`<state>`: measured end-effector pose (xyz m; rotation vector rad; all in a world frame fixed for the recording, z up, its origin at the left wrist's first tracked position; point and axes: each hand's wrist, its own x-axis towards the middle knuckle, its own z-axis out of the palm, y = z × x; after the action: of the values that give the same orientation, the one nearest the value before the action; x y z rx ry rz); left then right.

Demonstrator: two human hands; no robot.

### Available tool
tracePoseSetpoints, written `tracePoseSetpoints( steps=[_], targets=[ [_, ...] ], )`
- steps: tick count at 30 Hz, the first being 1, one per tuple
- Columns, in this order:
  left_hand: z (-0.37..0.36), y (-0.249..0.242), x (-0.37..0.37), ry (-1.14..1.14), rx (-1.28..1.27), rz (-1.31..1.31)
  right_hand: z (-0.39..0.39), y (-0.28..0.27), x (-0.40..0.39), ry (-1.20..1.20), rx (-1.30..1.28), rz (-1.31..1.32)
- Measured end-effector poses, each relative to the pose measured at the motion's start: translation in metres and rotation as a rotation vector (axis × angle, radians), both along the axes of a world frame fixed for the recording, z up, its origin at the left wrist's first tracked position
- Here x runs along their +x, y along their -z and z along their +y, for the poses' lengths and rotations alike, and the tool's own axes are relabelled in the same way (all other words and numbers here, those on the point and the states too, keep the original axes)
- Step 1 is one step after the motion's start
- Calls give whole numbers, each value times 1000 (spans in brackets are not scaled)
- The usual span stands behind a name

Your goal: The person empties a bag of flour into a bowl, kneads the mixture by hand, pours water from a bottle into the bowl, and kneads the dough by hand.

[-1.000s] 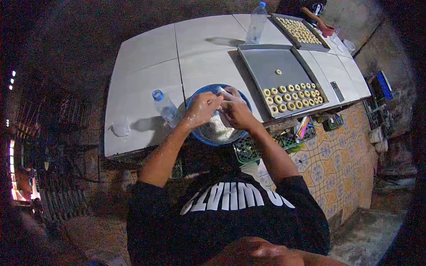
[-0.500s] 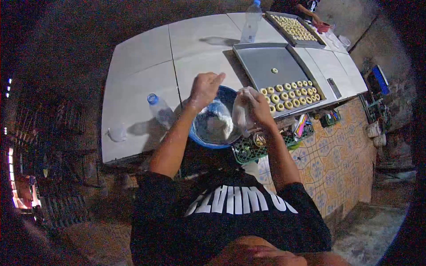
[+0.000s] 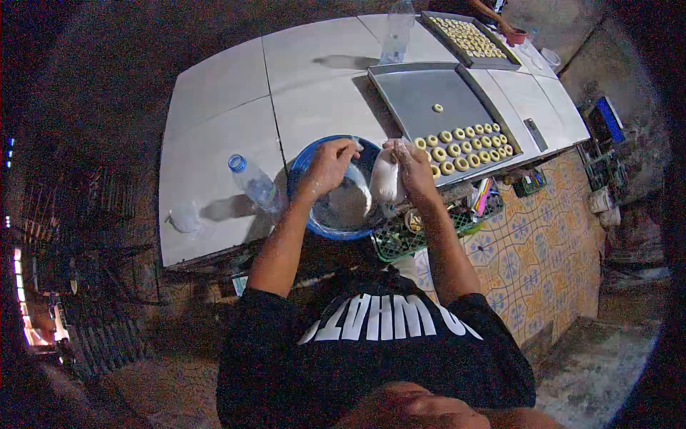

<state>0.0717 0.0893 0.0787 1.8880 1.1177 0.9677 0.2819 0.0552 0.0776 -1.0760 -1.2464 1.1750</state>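
My right hand (image 3: 416, 170) grips the neck of a clear plastic bag (image 3: 386, 177) of white powder, which hangs over the right side of a blue basin (image 3: 303, 161). Over the basin's left side is my left hand (image 3: 330, 167), its thumb and fingers pinched together. A small whitish bit shows at those fingertips, too small to name. White powder (image 3: 355, 187) lies in the basin, partly hidden by the hands. Just right of the bag, a metal tray (image 3: 421, 89) bears rows of ring-shaped dough pieces (image 3: 461, 164), with one piece apart from them.
An opened clear bottle (image 3: 255, 183) and a small whitish bag (image 3: 186, 217) stand left on the white table (image 3: 221, 86). Another bottle (image 3: 395, 43) is behind the tray. Farther off are a full dough tray (image 3: 516, 63) and a co-worker's hand at a red bowl (image 3: 516, 37). Below sits a green crate (image 3: 400, 247).
My left hand has come down and its fingers now pinch together. The bag in my right hand hangs straighter, showing its powder. The view has shifted slightly.
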Motion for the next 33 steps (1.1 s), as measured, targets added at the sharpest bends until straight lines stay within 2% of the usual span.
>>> tracePoseSetpoints(
  steps=[1, 2, 4, 7, 9, 10, 14, 15, 17, 19, 21, 22, 25, 26, 29, 31, 33],
  targets=[
    [-3, 1, 0, 7, -13, -29, 0, 1, 0, -8, 16, 26],
    [-5, 1, -1, 12, -24, -59, -2, 1, 0, 49, -44, -90],
    [-16, -5, -1, -9, -69, -23, -1, 14, 1, 36, -63, -1],
    [-25, -6, 1, 42, 81, -75, -4, 12, 0, 35, -109, 78],
    [-25, 0, 4, 35, -34, -110, -8, 11, -3, 61, -101, 119],
    [-25, 0, 4, 36, -71, -95, -6, 16, 1, -1, -67, 193],
    [-34, 1, 4, -8, -125, -127, -18, 1, -2, 102, -197, 262],
    [-41, -4, 2, 10, -148, -130, -15, 10, 0, 169, 3, 100],
    [-58, -19, -1, 37, -201, -134, -17, 14, 2, 119, -91, 321],
    [-61, -11, -8, 85, -197, -79, -25, 1, 5, 192, -104, 129],
    [-65, 9, -15, 125, -82, 16, -27, -2, 12, 218, -74, -75],
    [-72, -2, -17, 162, -17, 68, -19, 6, 12, 156, -94, 234],
    [-92, -22, -18, 212, -423, -119, -12, 12, 17, 227, -46, 231],
    [-99, -31, -19, 179, -476, -109, -13, 11, 19, 181, -22, 221],
    [-108, -22, -21, 268, -244, -9, -18, 3, 20, 111, -35, 298],
    [-120, -37, -13, 191, -211, -9, -15, 7, 27, 98, 45, -2],
    [-135, -53, -8, 133, -222, -6, -18, 10, 25, 65, -52, 112]
  ],
)
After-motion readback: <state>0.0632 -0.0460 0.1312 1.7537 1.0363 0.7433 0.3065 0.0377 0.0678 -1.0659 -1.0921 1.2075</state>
